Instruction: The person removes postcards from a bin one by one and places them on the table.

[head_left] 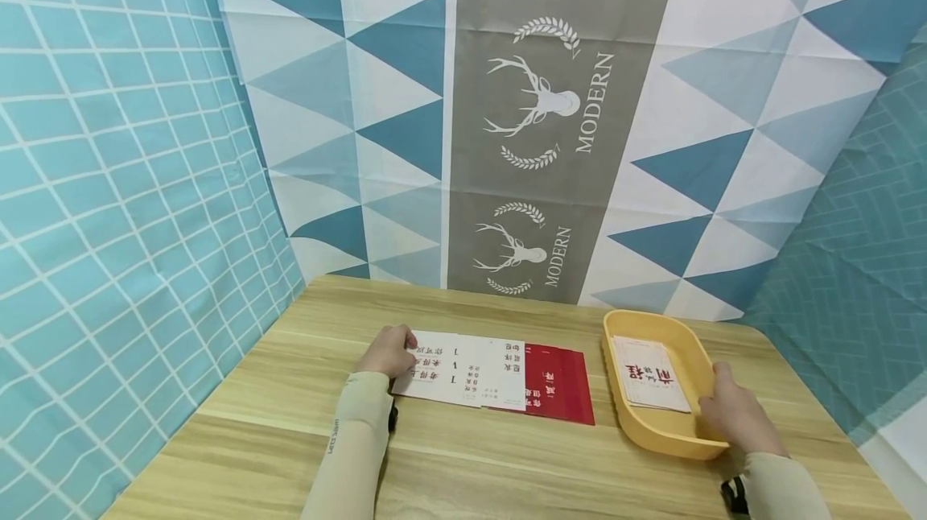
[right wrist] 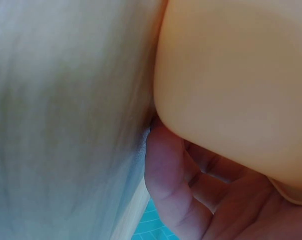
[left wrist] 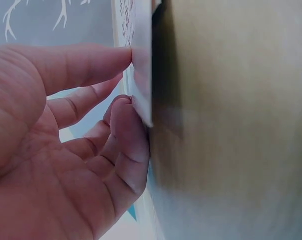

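My left hand [head_left: 389, 351] is at the left end of a row of overlapping white cards [head_left: 449, 367] with dark red printed characters. Its curled fingers and thumb pinch the edge of the endmost white card [left wrist: 142, 65], which stands slightly off the table in the left wrist view. Red cards [head_left: 559, 385] form the row's right end. At the right, my right hand [head_left: 739, 411] grips the right side of a yellow plastic tray [head_left: 615, 327]; bent fingers meet its outer wall [right wrist: 231, 90] near the table. Inside the tray lies a white card stack [head_left: 649, 375] with red print.
All of it rests on a light wood-grain table [head_left: 507, 464]. Behind hangs a patterned cloth [head_left: 536, 142] with triangles and deer heads. Blue tile-patterned sheeting [head_left: 130, 182] flanks the left side, and teal sheeting [head_left: 847, 278] the right.
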`<state>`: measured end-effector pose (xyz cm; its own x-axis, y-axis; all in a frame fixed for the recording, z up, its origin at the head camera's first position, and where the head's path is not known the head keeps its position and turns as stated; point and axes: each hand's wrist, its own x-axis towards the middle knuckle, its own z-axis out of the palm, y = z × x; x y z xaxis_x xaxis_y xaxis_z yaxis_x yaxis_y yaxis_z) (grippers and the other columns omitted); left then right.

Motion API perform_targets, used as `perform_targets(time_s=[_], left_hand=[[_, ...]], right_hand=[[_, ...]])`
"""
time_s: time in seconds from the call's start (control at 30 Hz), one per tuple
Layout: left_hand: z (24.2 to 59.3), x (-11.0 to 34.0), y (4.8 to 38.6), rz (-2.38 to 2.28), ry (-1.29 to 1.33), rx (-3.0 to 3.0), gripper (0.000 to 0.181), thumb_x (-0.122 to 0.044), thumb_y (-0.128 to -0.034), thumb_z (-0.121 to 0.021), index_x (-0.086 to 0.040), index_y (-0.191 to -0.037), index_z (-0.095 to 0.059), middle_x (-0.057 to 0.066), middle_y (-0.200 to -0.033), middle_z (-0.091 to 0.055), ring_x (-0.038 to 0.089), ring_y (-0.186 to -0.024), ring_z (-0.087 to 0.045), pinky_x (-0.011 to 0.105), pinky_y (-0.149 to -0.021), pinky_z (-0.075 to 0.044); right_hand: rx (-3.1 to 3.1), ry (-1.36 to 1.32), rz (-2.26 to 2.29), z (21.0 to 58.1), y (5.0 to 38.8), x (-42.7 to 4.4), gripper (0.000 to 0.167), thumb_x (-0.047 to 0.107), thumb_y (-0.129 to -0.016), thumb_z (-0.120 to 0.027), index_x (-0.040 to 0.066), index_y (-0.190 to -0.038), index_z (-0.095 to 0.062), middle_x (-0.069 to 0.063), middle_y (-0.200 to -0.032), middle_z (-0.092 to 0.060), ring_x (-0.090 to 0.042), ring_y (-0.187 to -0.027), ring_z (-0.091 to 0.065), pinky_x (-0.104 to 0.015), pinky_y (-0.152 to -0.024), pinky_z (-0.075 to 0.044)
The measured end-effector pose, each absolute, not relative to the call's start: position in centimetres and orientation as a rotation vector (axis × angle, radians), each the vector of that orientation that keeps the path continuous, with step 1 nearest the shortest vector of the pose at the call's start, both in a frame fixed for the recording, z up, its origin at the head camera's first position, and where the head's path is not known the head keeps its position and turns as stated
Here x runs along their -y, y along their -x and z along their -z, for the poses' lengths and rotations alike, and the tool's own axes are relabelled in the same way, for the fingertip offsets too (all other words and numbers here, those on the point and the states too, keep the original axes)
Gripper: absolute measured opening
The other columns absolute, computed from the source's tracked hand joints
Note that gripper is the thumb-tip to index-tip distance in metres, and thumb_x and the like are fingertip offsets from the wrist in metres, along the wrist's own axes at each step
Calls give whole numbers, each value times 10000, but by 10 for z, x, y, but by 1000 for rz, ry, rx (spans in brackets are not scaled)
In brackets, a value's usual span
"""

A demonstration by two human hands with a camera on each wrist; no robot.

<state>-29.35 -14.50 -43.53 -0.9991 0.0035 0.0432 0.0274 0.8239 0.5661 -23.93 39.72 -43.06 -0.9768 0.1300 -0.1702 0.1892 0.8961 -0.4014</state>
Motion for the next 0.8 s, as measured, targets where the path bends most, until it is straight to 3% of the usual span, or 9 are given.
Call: perform_targets(time_s=[0.17,0.8], left_hand=[[435,145,292,934,37,2965,211,22,-832,-728,-9,-1033,-669,147,-1021,-614,255,-876,-539,396,-792,-490],[438,148,296,961,51,2956,238,-16,-841,-759,-8,-1060,-667,159,-1057,-635,262,-910,-558,432,-848,-503]], right_hand=[[-2912,-253,649,431,240,-397,687,111,-965,-479,-177,-1453,-90,-506,-1271,-450,-413,-935,-616,-462,-738,-513],[-2923,-239,662,431,239,-396,684,97,-965,-480,-182,-1450,-87,-502,-1258,-459,-406,-933,-617,-474,-752,-519]])
